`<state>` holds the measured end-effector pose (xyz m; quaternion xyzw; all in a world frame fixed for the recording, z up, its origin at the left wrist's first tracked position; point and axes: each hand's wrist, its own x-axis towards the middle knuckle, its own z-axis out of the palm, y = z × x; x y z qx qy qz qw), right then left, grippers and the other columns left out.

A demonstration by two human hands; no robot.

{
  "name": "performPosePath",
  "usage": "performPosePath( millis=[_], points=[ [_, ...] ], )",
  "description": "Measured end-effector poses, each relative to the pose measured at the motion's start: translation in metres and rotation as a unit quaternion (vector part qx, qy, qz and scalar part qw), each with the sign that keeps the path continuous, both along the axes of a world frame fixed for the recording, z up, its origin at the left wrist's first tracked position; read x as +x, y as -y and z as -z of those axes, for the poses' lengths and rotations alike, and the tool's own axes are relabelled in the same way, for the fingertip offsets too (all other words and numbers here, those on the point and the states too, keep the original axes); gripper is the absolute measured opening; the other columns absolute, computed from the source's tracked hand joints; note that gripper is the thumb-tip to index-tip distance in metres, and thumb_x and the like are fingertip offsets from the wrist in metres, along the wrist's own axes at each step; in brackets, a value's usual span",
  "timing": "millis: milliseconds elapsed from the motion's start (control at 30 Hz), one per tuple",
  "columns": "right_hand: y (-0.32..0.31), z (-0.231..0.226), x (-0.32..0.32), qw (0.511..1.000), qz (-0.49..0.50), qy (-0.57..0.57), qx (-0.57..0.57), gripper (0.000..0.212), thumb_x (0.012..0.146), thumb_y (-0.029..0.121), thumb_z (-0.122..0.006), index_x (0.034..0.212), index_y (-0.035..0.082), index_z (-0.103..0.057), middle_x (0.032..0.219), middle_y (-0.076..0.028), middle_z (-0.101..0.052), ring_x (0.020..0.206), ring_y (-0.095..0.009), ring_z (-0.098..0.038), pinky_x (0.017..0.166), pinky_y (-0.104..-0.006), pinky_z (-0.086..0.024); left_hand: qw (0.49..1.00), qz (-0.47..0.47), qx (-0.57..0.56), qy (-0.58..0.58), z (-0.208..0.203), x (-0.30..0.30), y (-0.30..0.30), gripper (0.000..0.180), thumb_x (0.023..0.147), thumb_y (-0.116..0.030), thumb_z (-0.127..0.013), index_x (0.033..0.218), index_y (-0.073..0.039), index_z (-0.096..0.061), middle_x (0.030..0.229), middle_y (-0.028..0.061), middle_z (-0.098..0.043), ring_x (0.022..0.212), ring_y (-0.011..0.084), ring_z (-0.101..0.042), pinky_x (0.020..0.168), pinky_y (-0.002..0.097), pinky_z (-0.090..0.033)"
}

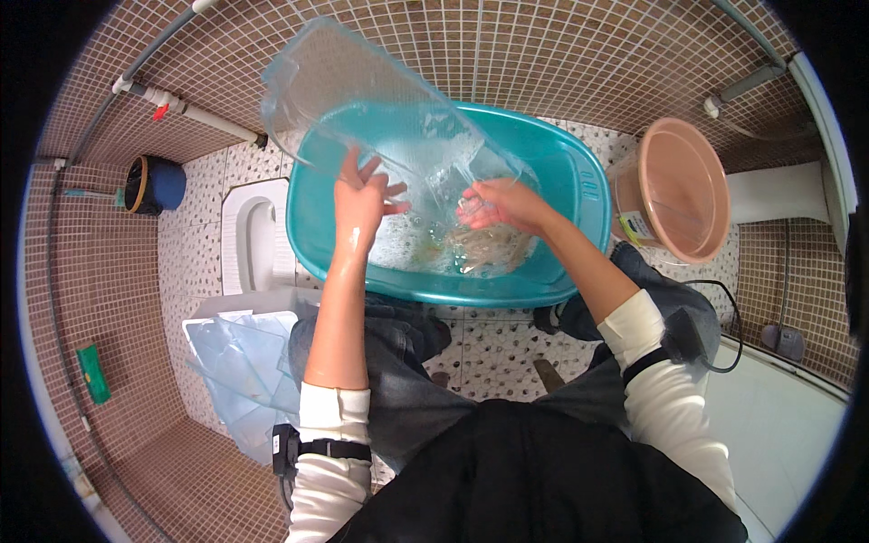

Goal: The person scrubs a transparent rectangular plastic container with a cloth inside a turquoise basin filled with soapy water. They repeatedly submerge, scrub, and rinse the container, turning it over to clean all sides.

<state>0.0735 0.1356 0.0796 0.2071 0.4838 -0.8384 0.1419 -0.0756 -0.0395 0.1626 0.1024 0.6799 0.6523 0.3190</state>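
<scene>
Plastic see-through piece [371, 86] over teal tub [434, 288]; right hand [501, 204] pinching, left hand [360, 201] spread.

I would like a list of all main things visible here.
basin: one, teal, centre
soapy water: one pool, whitish, inside basin
clear plastic piece: one, colourless, above basin
bucket: one, peach, right of basin
squat toilet: one, white, left of basin
dark bin: one, blue, far left
plastic panels: several, bluish, lower left
packet: one, green, left wall
pipes: several, grey-white, walls
left hand: one, bare, over basin
right hand: one, bare, gripping clear plastic piece
</scene>
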Motion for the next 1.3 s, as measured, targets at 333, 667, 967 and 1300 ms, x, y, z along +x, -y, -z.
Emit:
performPosePath(
  millis=[333, 667, 967, 1300],
  points=[
    [-0.005, 0.228, 0.041, 0.784, -0.256, 0.128, 0.551, 0.066, 0.079, 0.045, -0.06, 0.135, 0.021, -0.034, 0.138, -0.015, -0.03, 0.124, -0.034, -0.033, 0.097, -0.0494, -0.033, 0.988, -0.1, -0.085, 0.078, 0.072, 0.003, 0.008, 0.076, 0.074, 0.008, -0.04, 0.138, 0.003, 0.0, 0.14, 0.0282, -0.013, 0.097, 0.0426, -0.056, 0.053, 0.0384, -0.059],
    [-0.012, 0.26, 0.063, 0.938, -0.069, 0.168, 0.294, 0.029, 0.076, 0.025, -0.057, 0.096, 0.006, -0.064, 0.088, -0.008, -0.061, 0.088, -0.023, -0.056, 0.078, -0.034, -0.044, 0.981, -0.114, -0.131, 0.083, 0.094, 0.006, 0.017, 0.08, 0.073, 0.009, -0.039, 0.139, -0.003, 0.005, 0.143, 0.0206, -0.012, 0.101, 0.04, -0.053, 0.052, 0.0374, -0.059],
    [-0.047, -0.007, 0.018, 0.984, -0.056, -0.044, 0.164, 0.04, 0.072, 0.029, -0.064, 0.1, 0.001, -0.06, 0.094, -0.008, -0.061, 0.082, -0.016, -0.056, 0.073, -0.0272, -0.045, 0.993, -0.061, -0.097, -0.033, 0.097, 0.014, 0.012, 0.081, 0.073, 0.011, -0.04, 0.14, -0.005, 0.003, 0.145, 0.0178, -0.009, 0.105, 0.0379, -0.051, 0.054, 0.0359, -0.059],
    [0.026, 0.006, -0.036, 0.653, -0.313, -0.198, 0.66, 0.069, 0.055, 0.032, -0.079, 0.113, 0.004, -0.052, 0.111, -0.01, -0.052, 0.107, -0.026, -0.043, 0.089, -0.036, -0.038, 0.998, -0.067, 0.006, -0.007, 0.069, 0.02, -0.005, 0.079, 0.072, 0.01, -0.042, 0.139, -0.001, -0.002, 0.143, 0.0218, -0.013, 0.101, 0.0354, -0.055, 0.05, 0.0293, -0.058]
  ],
)
